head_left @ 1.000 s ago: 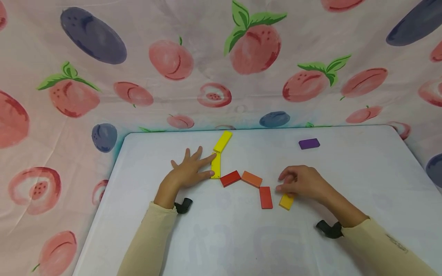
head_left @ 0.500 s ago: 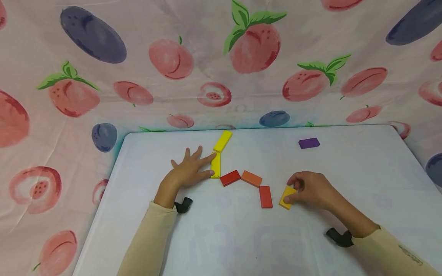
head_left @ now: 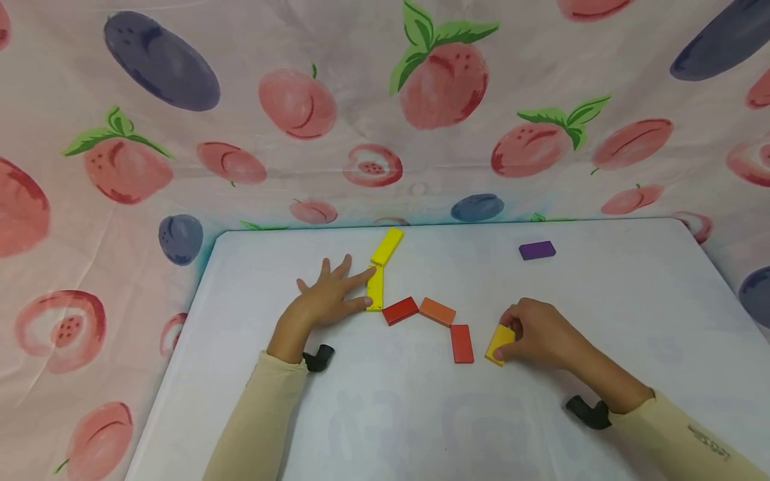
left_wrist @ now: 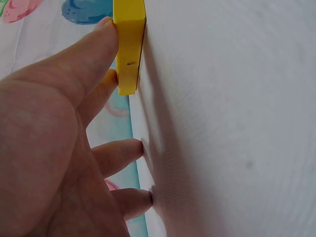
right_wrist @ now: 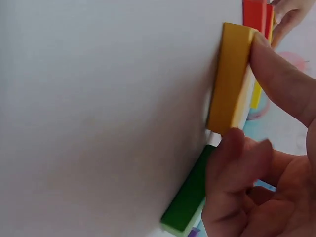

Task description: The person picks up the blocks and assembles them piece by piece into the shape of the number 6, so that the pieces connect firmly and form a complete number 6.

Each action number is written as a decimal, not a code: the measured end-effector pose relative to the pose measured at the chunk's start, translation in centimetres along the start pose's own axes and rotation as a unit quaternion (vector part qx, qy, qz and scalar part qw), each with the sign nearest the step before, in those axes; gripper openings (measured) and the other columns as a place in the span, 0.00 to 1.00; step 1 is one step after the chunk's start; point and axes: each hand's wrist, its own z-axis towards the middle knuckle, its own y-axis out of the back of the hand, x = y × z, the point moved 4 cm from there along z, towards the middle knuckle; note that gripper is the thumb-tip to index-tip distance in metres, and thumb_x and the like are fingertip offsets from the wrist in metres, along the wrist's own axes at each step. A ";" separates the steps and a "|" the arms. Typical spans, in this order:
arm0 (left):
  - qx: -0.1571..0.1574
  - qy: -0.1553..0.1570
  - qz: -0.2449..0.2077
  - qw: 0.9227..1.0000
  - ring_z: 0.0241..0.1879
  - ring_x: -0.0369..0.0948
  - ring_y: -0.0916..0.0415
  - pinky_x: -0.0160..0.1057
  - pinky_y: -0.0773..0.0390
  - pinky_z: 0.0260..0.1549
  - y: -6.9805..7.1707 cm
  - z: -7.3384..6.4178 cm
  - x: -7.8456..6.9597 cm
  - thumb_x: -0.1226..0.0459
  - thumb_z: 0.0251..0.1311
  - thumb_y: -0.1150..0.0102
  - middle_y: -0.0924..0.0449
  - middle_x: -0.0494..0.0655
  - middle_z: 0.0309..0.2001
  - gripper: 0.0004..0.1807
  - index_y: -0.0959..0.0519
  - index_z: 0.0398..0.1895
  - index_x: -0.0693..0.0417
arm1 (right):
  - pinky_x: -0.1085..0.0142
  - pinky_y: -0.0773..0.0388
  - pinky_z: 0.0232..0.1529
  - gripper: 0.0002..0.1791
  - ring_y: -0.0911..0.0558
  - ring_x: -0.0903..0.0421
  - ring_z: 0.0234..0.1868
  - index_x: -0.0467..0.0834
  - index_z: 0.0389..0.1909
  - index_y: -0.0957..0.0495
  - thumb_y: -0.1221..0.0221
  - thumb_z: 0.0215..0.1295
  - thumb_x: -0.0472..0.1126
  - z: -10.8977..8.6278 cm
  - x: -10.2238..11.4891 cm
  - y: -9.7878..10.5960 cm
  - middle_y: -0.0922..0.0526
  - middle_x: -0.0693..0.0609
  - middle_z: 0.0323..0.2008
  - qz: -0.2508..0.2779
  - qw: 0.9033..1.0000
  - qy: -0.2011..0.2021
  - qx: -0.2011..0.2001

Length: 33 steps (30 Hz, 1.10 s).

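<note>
My right hand (head_left: 538,333) pinches an orange-yellow domino (head_left: 499,342) lying flat on the white board. In the right wrist view, the thumb (right_wrist: 281,74) meets one end of the domino and a curled fingertip is at the other. Left of it, a line of dominoes lies flat: a light red one (head_left: 462,344), an orange one (head_left: 437,312), a darker red one (head_left: 400,311) and two yellow ones. My left hand (head_left: 325,300) spreads its fingers, with thumb and index finger resting on the nearer yellow domino (head_left: 375,288). The farther yellow domino (head_left: 387,246) slants away.
A purple domino (head_left: 537,250) lies alone at the back right. In the right wrist view a green domino (right_wrist: 187,195) shows beyond the fingers; the right hand hides it from the head view. Patterned cloth (head_left: 373,100) hangs behind the board's far edge (head_left: 289,230).
My right hand has moved right and slightly nearer, from above the orange-yellow domino onto it, and now pinches it. The left hand and the other dominoes have stayed in place.
</note>
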 end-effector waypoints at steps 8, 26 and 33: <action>0.001 0.001 0.000 1.000 0.81 0.66 0.73 0.87 0.66 0.61 0.0 -0.1 0.0 0.39 0.67 0.43 0.61 0.51 0.84 0.38 0.44 0.79 0.20 | 0.63 0.23 0.36 0.29 0.26 0.55 0.35 0.40 0.38 0.19 0.18 0.41 0.53 0.1 0.4 0.0 0.22 0.51 0.32 -0.014 1.000 -0.010 0.007; 0.001 -0.002 0.001 1.000 0.81 0.66 0.73 0.87 0.66 0.61 -0.1 0.1 0.0 0.39 0.67 0.44 0.60 0.51 0.84 0.38 0.44 0.79 0.20 | 0.67 0.32 0.27 0.14 0.28 0.54 0.33 0.51 0.40 0.17 0.27 0.58 0.51 -0.4 -0.2 0.6 0.27 0.53 0.26 0.092 0.996 -0.011 0.011; -0.001 -0.003 0.001 1.000 0.81 0.66 0.73 0.87 0.65 0.60 0.0 0.0 0.0 0.39 0.67 0.44 0.60 0.51 0.84 0.38 0.44 0.79 0.21 | 0.67 0.26 0.31 0.13 0.24 0.53 0.35 0.46 0.43 0.17 0.30 0.63 0.47 -0.7 -0.2 0.2 0.19 0.52 0.30 0.167 0.983 -0.037 0.069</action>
